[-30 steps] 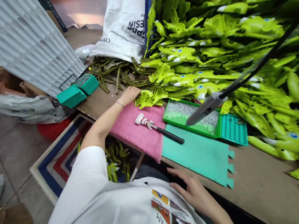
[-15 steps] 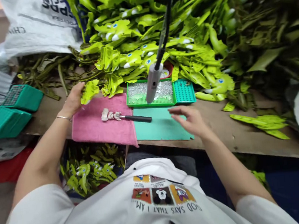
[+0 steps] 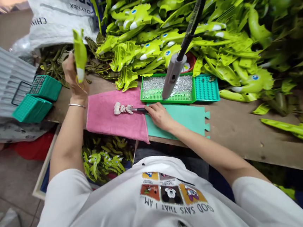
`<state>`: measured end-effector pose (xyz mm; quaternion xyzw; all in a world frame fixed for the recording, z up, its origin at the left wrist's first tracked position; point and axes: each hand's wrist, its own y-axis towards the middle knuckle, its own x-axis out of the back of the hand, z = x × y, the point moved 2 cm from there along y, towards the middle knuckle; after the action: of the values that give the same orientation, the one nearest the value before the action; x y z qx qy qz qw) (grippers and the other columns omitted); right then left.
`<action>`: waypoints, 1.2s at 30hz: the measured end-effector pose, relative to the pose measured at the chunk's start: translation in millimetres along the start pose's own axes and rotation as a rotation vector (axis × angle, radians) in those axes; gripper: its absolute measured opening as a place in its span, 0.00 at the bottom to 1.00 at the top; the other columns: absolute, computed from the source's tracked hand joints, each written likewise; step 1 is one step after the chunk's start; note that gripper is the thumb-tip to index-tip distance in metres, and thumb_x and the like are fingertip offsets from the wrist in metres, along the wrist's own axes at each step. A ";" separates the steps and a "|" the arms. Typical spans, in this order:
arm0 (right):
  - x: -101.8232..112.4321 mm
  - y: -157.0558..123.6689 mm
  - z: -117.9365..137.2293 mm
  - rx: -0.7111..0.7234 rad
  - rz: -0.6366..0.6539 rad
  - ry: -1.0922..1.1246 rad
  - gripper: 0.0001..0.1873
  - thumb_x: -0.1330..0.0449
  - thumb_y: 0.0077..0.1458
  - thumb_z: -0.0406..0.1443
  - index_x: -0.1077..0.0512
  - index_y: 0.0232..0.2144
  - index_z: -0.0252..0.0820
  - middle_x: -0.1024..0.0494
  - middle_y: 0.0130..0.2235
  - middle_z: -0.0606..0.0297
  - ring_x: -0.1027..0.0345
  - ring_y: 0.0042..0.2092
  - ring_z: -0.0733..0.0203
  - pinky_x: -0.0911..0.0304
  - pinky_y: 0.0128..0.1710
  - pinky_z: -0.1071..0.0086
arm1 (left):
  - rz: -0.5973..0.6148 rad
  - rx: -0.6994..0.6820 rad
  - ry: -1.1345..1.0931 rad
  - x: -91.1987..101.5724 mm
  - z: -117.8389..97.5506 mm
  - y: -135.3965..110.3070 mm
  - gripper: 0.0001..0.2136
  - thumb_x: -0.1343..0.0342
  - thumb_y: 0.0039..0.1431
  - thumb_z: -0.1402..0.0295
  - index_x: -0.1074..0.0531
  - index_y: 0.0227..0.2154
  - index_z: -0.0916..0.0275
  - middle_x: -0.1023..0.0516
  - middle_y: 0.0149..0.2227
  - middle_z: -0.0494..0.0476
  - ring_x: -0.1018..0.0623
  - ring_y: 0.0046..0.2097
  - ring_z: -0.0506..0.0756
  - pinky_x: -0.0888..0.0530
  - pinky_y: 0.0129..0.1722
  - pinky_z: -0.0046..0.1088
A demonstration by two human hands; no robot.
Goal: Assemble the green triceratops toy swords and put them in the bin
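My left hand (image 3: 75, 77) holds a lime-green plastic leaf-shaped piece (image 3: 80, 53) upright, raised above the table's back edge, with a thin bracelet on the wrist. My right hand (image 3: 160, 117) rests with curled fingers on the end of a black-handled tool (image 3: 140, 110), which lies on a pink towel (image 3: 109, 119). A white knobbly lump (image 3: 121, 109) sits at the tool's metal tip. The handle's end is hidden under my fingers. A teal foam mat (image 3: 186, 115) lies beneath my right hand's heel, beside the towel.
A green tray of silver studs (image 3: 145, 92) and a teal tray (image 3: 206, 87) stand beyond the mat. A grey pen-like tool (image 3: 173, 77) hangs over them on a black cord. Lime-green pieces (image 3: 187, 36) are heaped behind, with teal baskets (image 3: 31, 109) at the left.
My left hand has lifted the green piece off the table edge. My right hand has moved from above the mat onto the tool's handle. The view has shifted slightly.
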<state>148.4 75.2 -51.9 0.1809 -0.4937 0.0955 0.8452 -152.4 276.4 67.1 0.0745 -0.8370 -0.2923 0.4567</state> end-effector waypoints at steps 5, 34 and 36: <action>-10.1 27.0 1.6 0.055 -0.109 -0.009 0.18 0.53 0.67 0.29 0.27 0.51 0.37 0.22 0.49 0.51 0.34 0.47 0.51 0.33 0.50 0.56 | 0.033 -0.408 0.053 14.9 -42.0 -39.7 0.36 0.60 0.65 0.36 0.32 0.52 0.68 0.28 0.51 0.68 0.30 0.56 0.59 0.39 0.65 0.54; 132.7 -59.0 -128.7 -0.558 -0.384 0.291 0.04 0.38 0.52 0.34 0.27 0.34 0.43 0.19 0.36 0.58 0.24 0.37 0.54 0.28 0.44 0.56 | 0.681 -0.706 0.108 -92.7 -237.0 -192.4 0.12 0.41 0.64 0.66 0.28 0.49 0.62 0.26 0.41 0.59 0.27 0.41 0.57 0.31 0.39 0.32; 130.8 -77.8 -90.6 -0.515 -0.272 0.545 0.09 0.34 0.49 0.39 0.28 0.32 0.43 0.19 0.33 0.61 0.24 0.34 0.56 0.27 0.38 0.60 | 0.696 -0.702 0.102 -90.9 -238.7 -189.0 0.12 0.40 0.64 0.66 0.28 0.49 0.62 0.26 0.41 0.59 0.27 0.41 0.57 0.32 0.39 0.31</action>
<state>312.0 37.9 4.9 -0.0052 -0.2309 -0.0998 0.9678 65.5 56.9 -5.4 -0.3535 -0.6397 -0.3828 0.5651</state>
